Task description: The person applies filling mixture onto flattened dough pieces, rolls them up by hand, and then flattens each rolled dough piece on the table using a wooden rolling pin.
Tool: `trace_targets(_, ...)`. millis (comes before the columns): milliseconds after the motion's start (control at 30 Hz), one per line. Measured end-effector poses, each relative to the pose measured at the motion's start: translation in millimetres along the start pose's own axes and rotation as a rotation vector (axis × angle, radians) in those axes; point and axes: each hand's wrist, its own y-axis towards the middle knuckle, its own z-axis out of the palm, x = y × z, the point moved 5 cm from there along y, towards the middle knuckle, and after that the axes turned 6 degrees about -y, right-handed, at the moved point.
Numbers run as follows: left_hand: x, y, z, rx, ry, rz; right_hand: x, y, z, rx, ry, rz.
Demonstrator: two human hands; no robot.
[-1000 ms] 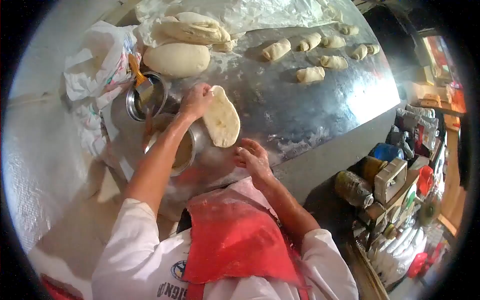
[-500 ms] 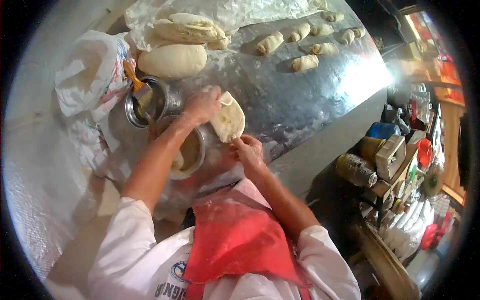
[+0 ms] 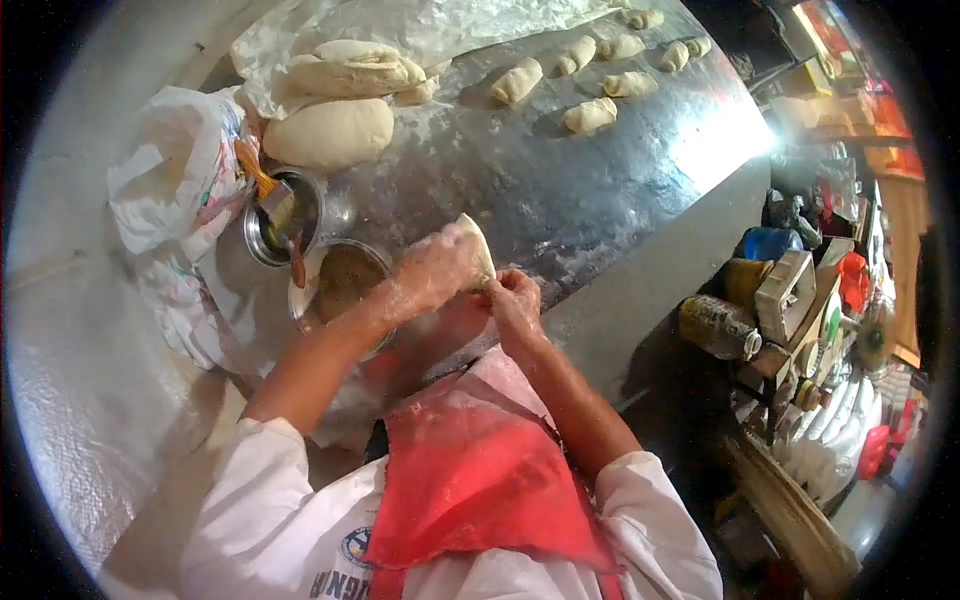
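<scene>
A flat piece of dough (image 3: 478, 247) is held up between my two hands near the table's front edge, seen nearly edge-on. My left hand (image 3: 437, 268) is closed around its left side and covers much of it. With finger and thumb, my right hand (image 3: 515, 299) pinches its lower right edge. Just left of my left hand stands a metal bowl (image 3: 300, 290) with brownish contents, partly hidden by my forearm. Behind it is a smaller metal pot (image 3: 252, 240), with a wooden-handled brush (image 3: 265, 180) resting across it.
Several rolled dough pieces (image 3: 590, 116) lie toward the back right of the metal table (image 3: 450, 165). Large dough lumps (image 3: 330, 134) and a plastic sheet (image 3: 480, 22) are at the back left, beside a white plastic bag (image 3: 165, 150). Jars and boxes (image 3: 785, 290) crowd the right side.
The dough piece has turned from facing me broadly to nearly edge-on and come lower. My left hand has moved down and right, closer to my right hand. The view has shifted slightly.
</scene>
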Motion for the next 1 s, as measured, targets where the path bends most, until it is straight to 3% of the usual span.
trace_targets(33, -6.7, -3.2, 5.1, 0.080, -0.121, 0.039, -0.1, -1.3, 0.1, 0.002, 0.026, -0.001)
trace_targets(100, 0.4, -3.5, 4.0, 0.016, -0.066, 0.023, -0.3, -3.6, -1.2, 0.003, 0.048, 0.011)
trace_targets(167, 1.3, -11.2, -9.3, -0.343, 0.244, 0.020, -1.4, -5.4, -5.5, -0.006, 0.067, 0.019)
trace_targets(200, 3.1, -12.7, 7.9, -0.121, 0.328, -0.111, -4.9, -3.7, -6.8, -0.004, 0.081, 0.009)
trace_targets(300, -9.9, -21.4, 53.5, -0.176, 0.364, 0.018, -7.9, -5.0, -8.4, 0.022, 0.177, 0.050)
trace_targets(367, -36.5, -28.7, 53.7, -0.149, 0.235, 0.055, -11.1, -9.6, -15.2, 0.041, 0.248, 0.101)
trace_targets(433, -47.2, -26.0, 59.5, -0.044, -0.283, 0.086, -8.2, -18.5, -22.1, 0.108, 0.257, 0.066)
trace_targets(500, -52.2, -16.6, 48.0, -0.108, -0.355, 0.183, 2.8, -25.5, -33.3, 0.123, 0.239, -0.017)
trace_targets(567, -54.7, -0.4, 32.4, 0.060, -0.906, -0.117, 23.1, -37.2, -42.6, 0.130, 0.224, -0.097)
trace_targets(633, -72.0, 15.6, -1.4, 0.054, -0.893, -0.048, 59.5, -51.3, -58.6, 0.080, 0.290, -0.284)
trace_targets(700, -84.0, 26.6, -36.9, -0.596, -0.215, 0.170, 82.7, -67.3, -74.7, 0.086, 0.294, -0.344)
trace_targets(733, -80.9, 37.7, -33.1, -0.600, -0.225, 0.183, 86.8, -73.7, -84.5, 0.039, 0.225, -0.372)
trace_targets(800, -62.9, 58.2, -8.7, -0.726, 0.290, 0.195, 74.0, -73.6, -106.0, -0.002, 0.127, -0.413)
trace_targets(833, -39.9, 76.2, 23.0, -0.437, 0.349, 0.143, 63.4, -75.5, -118.4, -0.007, 0.113, -0.420)
trace_targets(900, -47.1, 86.7, 20.0, -0.390, 0.206, 0.124, 38.3, -75.8, -140.7, 0.062, 0.034, -0.230)
trace_targets(933, -50.3, 95.5, 17.5, -0.404, 0.202, 0.124, 28.6, -74.2, -155.1, 0.062, 0.024, -0.242)
trace_targets(1000, -54.3, 106.8, 5.9, -0.672, 0.118, 0.154, 3.2, -70.3, -184.6, 0.032, -0.074, -0.157)
